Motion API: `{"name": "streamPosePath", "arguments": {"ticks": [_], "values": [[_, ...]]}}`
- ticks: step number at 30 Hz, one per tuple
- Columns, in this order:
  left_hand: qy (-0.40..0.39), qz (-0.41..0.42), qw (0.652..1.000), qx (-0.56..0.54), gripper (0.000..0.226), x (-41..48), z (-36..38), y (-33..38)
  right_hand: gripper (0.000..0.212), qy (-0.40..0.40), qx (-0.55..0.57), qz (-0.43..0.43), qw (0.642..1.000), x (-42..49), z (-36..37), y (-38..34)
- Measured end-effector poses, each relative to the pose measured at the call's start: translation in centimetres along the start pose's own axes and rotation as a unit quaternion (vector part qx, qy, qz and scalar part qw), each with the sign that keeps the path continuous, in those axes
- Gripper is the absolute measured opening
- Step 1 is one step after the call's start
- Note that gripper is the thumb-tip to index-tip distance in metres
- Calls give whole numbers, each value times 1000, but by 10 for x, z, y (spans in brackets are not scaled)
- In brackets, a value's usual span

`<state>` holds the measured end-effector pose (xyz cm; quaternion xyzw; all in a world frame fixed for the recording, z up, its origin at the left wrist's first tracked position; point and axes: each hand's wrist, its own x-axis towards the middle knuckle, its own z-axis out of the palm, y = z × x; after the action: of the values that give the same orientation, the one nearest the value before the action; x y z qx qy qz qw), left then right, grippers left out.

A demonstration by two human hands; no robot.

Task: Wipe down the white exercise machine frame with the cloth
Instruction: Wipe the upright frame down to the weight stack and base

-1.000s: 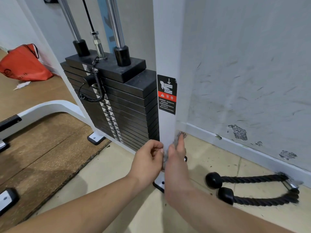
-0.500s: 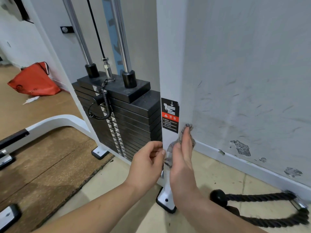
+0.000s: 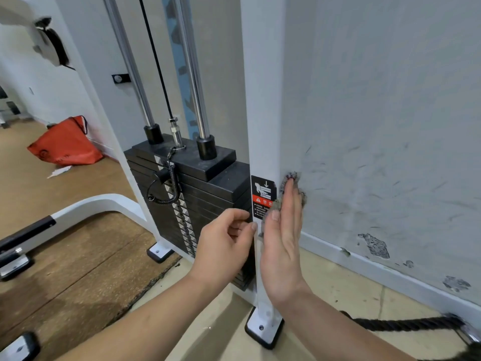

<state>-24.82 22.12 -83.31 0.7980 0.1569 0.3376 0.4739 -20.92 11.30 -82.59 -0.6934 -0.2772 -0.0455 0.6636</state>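
The machine's white upright post [image 3: 263, 100] stands beside the wall, with a black and red warning sticker [image 3: 263, 195] on its front. A grey speckled cloth [image 3: 291, 176] lies against the post's right side. My right hand [image 3: 282, 243] presses it there with straight fingers pointing up, level with the sticker. My left hand [image 3: 223, 243] is at the post's left front edge below the sticker, fingers curled, pinching the cloth's near edge where it wraps round the front. Most of the cloth is hidden under my right hand.
A black weight stack [image 3: 203, 194] with chrome guide rods and a coiled pin cord sits just left of the post. The scuffed wall [image 3: 390, 126] is close on the right. A black rope handle [image 3: 406, 324] lies on the floor; an orange bag [image 3: 65, 147] sits far left.
Both hands have slid up the post with the cloth, from near its foot to the height of the warning sticker. The view has tilted upward.
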Motion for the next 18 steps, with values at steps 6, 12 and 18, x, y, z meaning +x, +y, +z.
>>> {"name": "streamPosePath", "arguments": {"ticks": [6, 12, 18], "values": [[-9, 82, 996, 33, 21, 2, -4, 12, 48, 3, 10, 54, 998, 27, -20, 20], [-11, 285, 950, 126, 47, 8, -7, 14, 55, -16, -44, -90, 995, 15, -12, -1], [-50, 347, 900, 260, 76, 0, -9, -9, 54, -12, -77, -65, 995, 14, -19, 29]]}}
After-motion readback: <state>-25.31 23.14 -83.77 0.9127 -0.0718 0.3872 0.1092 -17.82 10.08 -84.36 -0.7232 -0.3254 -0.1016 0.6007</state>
